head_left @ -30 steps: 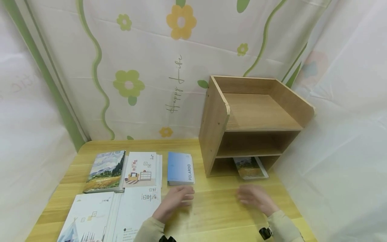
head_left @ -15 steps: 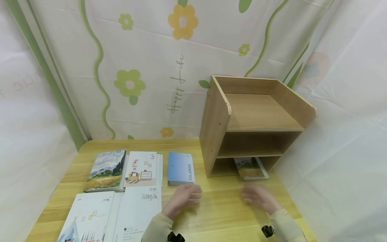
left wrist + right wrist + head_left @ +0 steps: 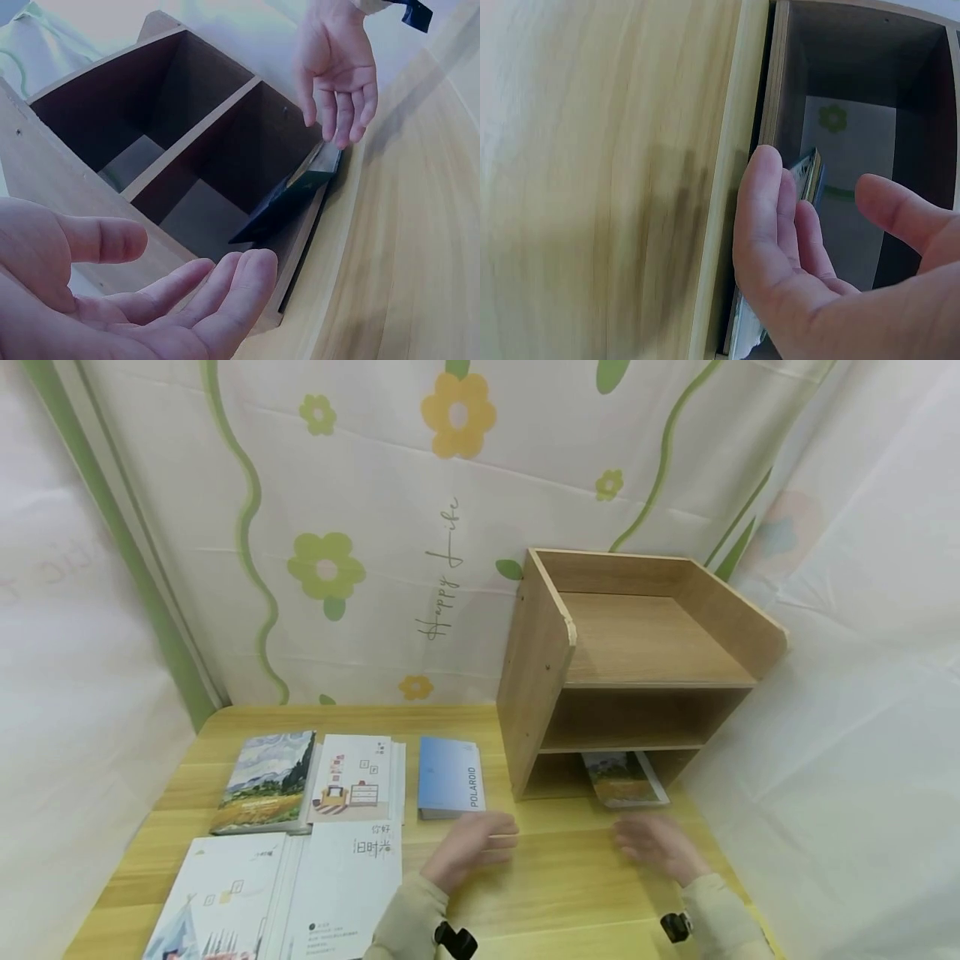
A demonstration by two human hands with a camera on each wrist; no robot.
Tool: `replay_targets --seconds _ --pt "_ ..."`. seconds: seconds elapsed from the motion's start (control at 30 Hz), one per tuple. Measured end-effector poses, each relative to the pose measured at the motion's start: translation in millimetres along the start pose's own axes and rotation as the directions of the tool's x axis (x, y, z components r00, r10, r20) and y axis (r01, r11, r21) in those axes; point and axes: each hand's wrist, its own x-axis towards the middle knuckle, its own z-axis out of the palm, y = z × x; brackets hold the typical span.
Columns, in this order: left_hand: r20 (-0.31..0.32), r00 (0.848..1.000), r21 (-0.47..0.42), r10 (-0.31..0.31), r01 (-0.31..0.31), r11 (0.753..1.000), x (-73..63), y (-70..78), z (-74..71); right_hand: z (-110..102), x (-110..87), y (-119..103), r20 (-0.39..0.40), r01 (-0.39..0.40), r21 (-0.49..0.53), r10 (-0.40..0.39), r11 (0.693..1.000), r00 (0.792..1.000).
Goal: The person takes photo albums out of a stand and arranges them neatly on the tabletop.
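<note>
In the head view my left hand [image 3: 474,845] is over the table in front of the blue album [image 3: 448,775] marked POLAROID. Its fingers are extended, and nothing is held. My right hand [image 3: 662,847] is just in front of a wooden shelf unit [image 3: 637,635], also with straight, free fingers. Inside the unit's bottom compartment lies a book [image 3: 621,778] with a landscape cover, its front end sticking out. In the left wrist view that book [image 3: 296,191] leans at a slant near my right hand [image 3: 337,71]. My right fingers [image 3: 757,217] partly hide it in the right wrist view.
To the left lie a landscape-cover book [image 3: 266,781], a white book with a room drawing [image 3: 352,777], a white book with a tent [image 3: 217,893] and a white book with Chinese lettering [image 3: 345,889]. A flowered curtain [image 3: 390,527] hangs behind the table [image 3: 555,893].
Both hands have drifted to the right over the table, the left one away from the white books. The books and shelf unit stay put; the head view has shifted slightly.
</note>
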Motion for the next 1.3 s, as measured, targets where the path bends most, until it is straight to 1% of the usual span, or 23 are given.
replay_targets --seconds 0.1,0.23,0.3,0.47,0.6,0.7,0.87,1.03,1.23,1.3 --pt "0.0 1.0 -0.008 -0.011 0.011 1.0 3.2 -0.6 4.1 -3.2 0.0 -1.6 -0.002 0.011 -0.021 -0.011 1.0 1.0" --pt "-0.01 0.999 -0.029 -0.034 0.034 0.999 8.2 -1.8 9.0 -5.8 -1.0 -2.1 -0.029 0.023 -0.045 -0.024 0.999 0.999" --pt "-0.015 0.999 -0.034 -0.043 0.043 0.999 11.5 -2.9 11.8 -7.8 -1.0 -1.1 -0.057 0.025 -0.057 -0.029 0.998 0.998" --pt "-0.017 0.999 -0.003 -0.046 0.046 0.999 21.8 -7.5 19.7 -15.2 -0.5 2.5 -0.103 0.046 -0.075 -0.054 0.996 0.993" --pt "0.003 0.999 0.019 -0.043 0.043 0.999 28.7 -10.2 27.6 -21.0 0.0 3.3 -0.117 0.064 -0.099 -0.075 0.993 0.99" --pt "0.015 0.999 0.016 -0.043 0.043 0.999 32.8 -11.7 33.1 -24.4 -0.4 2.0 -0.13 0.066 -0.119 -0.081 0.991 0.988" --pt "0.018 0.999 0.016 -0.045 0.045 0.999 39.1 -14.7 38.7 -29.8 -3.1 -0.7 -0.145 0.056 -0.124 -0.074 0.991 0.987" --pt "0.03 0.998 0.028 -0.06 0.059 0.998 44.4 -16.8 43.1 -30.6 -2.8 -4.1 -0.179 0.024 -0.097 -0.041 0.995 0.983" --pt "0.034 0.997 0.026 -0.069 0.068 0.997 51.7 -21.7 49.2 -33.9 -1.0 -4.8 -0.189 0.007 -0.09 -0.024 0.996 0.982" --pt "0.027 0.997 0.024 -0.069 0.068 0.997 54.1 -23.4 50.9 -35.4 -0.8 -4.6 -0.179 0.009 -0.091 -0.025 0.996 0.983"
